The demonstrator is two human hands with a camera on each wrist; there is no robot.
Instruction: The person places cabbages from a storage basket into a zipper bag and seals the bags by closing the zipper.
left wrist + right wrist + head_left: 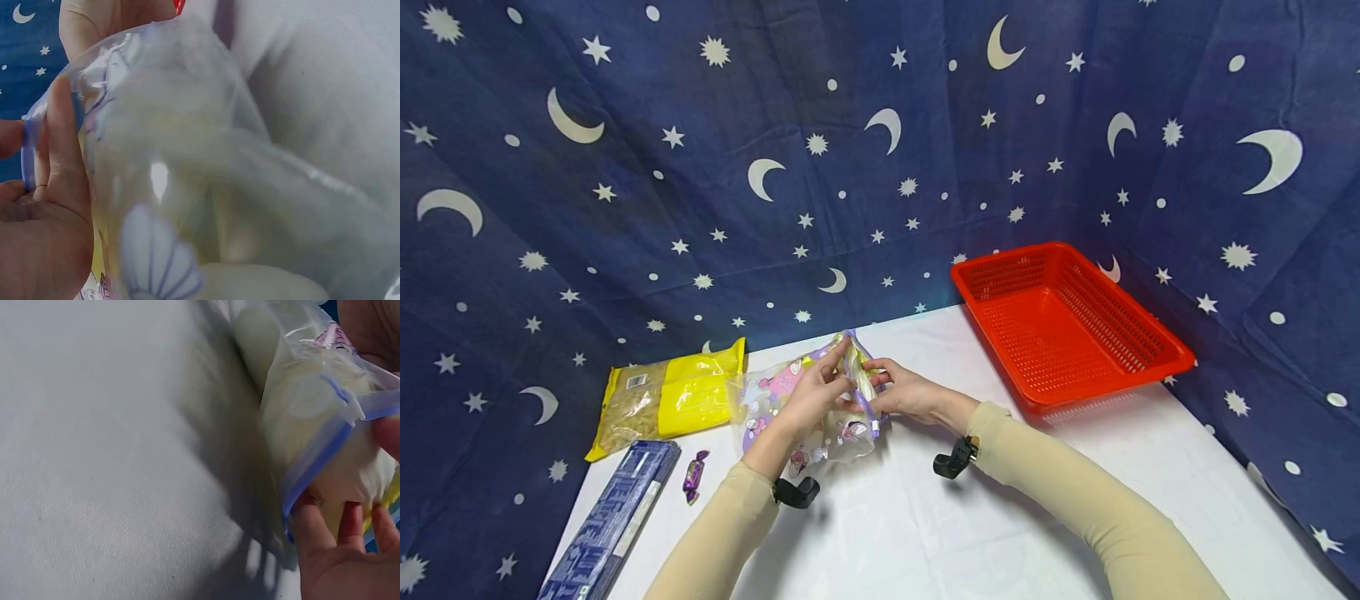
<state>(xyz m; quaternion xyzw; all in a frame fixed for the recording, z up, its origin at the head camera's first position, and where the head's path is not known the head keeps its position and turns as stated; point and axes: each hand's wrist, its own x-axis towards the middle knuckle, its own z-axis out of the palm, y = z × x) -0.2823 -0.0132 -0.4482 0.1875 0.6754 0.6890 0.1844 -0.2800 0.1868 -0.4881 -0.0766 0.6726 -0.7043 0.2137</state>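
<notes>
Beige sleeves (1075, 500) come in lowest, each wrist wearing a small black camera (955, 458). Left of the left forearm lie a long blue package (613, 521) and, just beside it, a purple-wrapped candy (696, 477). Ahead, on the white table (880, 550), sits a clear printed zip bag (775, 408) with something pale and rounded inside, its mouth facing right. At that mouth, the left hand (811, 393) pinches the purple-edged rim, index finger fairly straight; the right hand (913, 395) has its fingers bent over the opposite edge, thumb near the strip. Between them they hide part of the opening. Crowding the bag's left end is a yellow packet (700, 393); whether they touch, I cannot tell. Beyond the right forearm stands a red basket (1026, 333), well apart from the bag. Behind everything hangs a navy moon-and-star curtain (842, 217).
</notes>
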